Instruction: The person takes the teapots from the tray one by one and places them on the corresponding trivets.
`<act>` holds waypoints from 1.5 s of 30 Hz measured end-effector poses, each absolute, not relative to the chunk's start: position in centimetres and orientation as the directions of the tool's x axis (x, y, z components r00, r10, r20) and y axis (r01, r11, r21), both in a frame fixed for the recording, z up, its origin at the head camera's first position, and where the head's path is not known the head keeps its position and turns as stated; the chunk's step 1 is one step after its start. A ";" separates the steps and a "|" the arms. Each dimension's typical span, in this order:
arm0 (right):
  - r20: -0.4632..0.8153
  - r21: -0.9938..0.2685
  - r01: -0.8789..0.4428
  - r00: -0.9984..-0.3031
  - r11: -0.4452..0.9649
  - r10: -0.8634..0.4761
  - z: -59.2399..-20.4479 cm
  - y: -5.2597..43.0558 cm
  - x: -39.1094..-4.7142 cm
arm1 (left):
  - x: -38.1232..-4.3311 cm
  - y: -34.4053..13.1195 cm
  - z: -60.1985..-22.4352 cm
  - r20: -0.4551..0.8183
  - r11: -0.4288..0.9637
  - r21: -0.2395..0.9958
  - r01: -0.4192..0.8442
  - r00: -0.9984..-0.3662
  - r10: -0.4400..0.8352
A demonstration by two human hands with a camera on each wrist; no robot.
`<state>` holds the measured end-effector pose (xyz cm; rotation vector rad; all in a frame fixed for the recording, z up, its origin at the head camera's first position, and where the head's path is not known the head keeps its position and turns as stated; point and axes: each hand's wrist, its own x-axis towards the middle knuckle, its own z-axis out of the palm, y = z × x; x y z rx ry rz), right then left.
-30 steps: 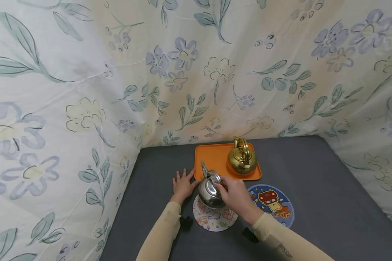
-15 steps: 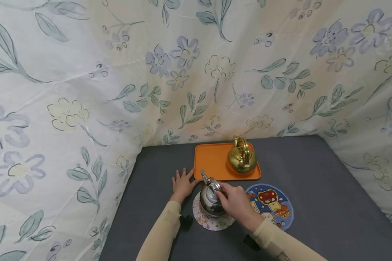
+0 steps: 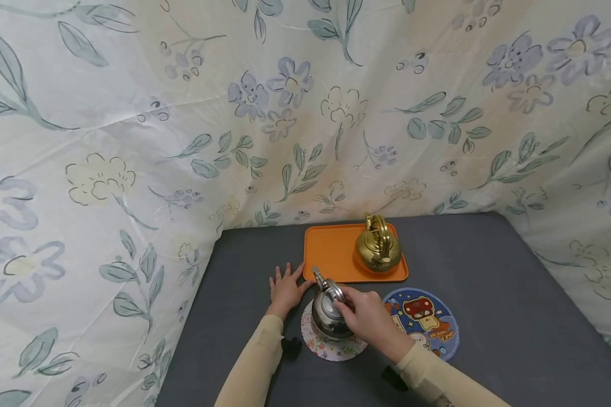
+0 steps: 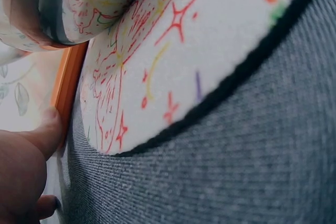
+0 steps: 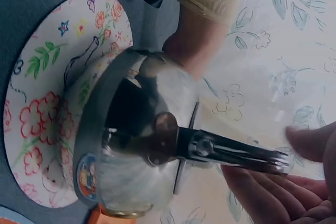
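A shiny silver kettle stands on a round floral mat, its spout toward the orange tray. My right hand holds the kettle's raised handle; in the right wrist view the fingers curl below it, and the thumb is on the other side. Spread flat on the table at the tray's near left corner, my left hand has its thumb against the orange edge in the left wrist view. The kettle's underside overlaps the mat there.
On the right half of the orange tray stands a gold kettle. A round blue cartoon mat lies right of the floral one, partly behind my right hand. Dark grey cloth covers the table, with a floral curtain behind it.
The silver kettle has moved slightly toward me and down on the floral mat, with my right hand on its handle. Over the last half second it has hardly moved. The left hand stays put.
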<state>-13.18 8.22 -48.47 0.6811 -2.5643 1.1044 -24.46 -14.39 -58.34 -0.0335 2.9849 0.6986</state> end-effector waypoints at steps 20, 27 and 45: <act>0.494 -0.456 -0.428 -0.851 0.780 -0.179 -42.8 13.3 -20.0 | -24.4 -14.3 -58.0 -0.072 0.894 0.447 -0.041 -0.997 -0.009; 0.475 -0.455 -0.353 -0.873 0.818 -0.112 -42.6 14.1 -22.0 | -24.6 -14.4 -58.2 -0.072 0.885 0.464 -0.040 -0.997 -0.007; 0.319 -0.508 -0.182 -0.948 0.842 -0.012 -45.1 15.5 -26.2 | -24.7 -14.4 -58.0 -0.087 0.887 0.459 -0.042 -0.996 -0.002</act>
